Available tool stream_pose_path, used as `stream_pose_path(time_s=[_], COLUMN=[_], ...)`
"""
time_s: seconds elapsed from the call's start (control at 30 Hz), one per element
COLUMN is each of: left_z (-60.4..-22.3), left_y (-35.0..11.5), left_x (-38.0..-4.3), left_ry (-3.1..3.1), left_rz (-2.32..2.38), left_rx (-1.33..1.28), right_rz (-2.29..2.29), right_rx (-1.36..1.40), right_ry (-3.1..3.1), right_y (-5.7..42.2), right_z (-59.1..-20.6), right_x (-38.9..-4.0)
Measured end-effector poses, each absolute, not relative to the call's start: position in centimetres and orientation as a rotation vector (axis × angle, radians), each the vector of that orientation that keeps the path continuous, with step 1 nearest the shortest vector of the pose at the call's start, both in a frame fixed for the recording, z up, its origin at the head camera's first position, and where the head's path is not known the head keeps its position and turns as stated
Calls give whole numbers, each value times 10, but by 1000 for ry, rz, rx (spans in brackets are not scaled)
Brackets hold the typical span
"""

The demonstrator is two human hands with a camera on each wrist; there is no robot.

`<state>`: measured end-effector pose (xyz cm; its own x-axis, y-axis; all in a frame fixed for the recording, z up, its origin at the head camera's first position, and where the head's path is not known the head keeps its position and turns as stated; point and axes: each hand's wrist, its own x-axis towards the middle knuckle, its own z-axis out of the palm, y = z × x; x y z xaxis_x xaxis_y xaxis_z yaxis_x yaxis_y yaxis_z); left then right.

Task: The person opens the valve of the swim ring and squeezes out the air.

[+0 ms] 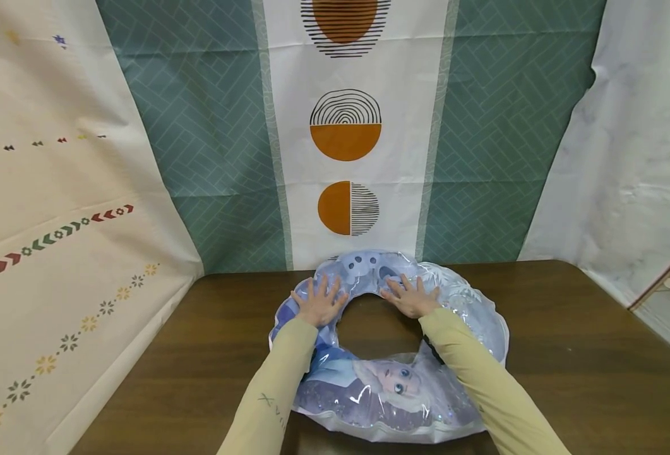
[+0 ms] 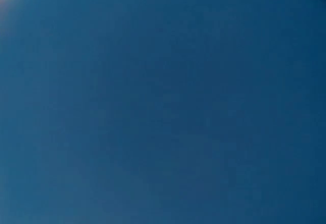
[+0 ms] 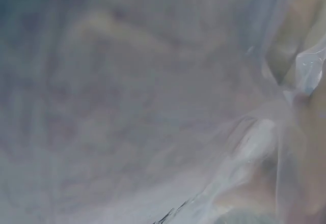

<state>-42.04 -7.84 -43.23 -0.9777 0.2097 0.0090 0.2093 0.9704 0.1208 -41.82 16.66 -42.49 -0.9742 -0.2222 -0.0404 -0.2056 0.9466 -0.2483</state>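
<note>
An inflated swim ring (image 1: 369, 401) of clear and pale blue plastic lies on the brown table, its cartoon figure's face at the near side. My left hand (image 1: 319, 306) rests on the ring's upper left part with fingers spread. On the upper right, beside the central hole, my right hand (image 1: 414, 299) lies with its fingers spread too. Blurred blue fills the left wrist view. Close in the right wrist view are the ring's hazy plastic (image 3: 153, 91) and clear folds, with skin-toned patches at the right edge.
The wooden table (image 1: 562, 354) extends on both sides of the ring. A green and white patterned cloth (image 1: 482, 126) hangs behind it. Cream cloth (image 1: 56, 189) hangs at the left, and a pale marbled cloth (image 1: 641, 158) at the right.
</note>
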Motion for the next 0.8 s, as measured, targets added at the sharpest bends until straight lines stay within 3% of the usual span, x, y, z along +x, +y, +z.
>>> stream_pose_path(time_s=[0.4,0.8], left_z=[-431,-435], left_y=[-77,-76], left_x=[-417,-421], left_ry=[3057,3019], left_rz=[246,217], left_rx=[356,362], right_rz=[-468,-357], right_rx=[-388,-266], right_ry=[3306,3223], right_y=[168,172], right_z=[-426,-428], right_x=[-428,-429])
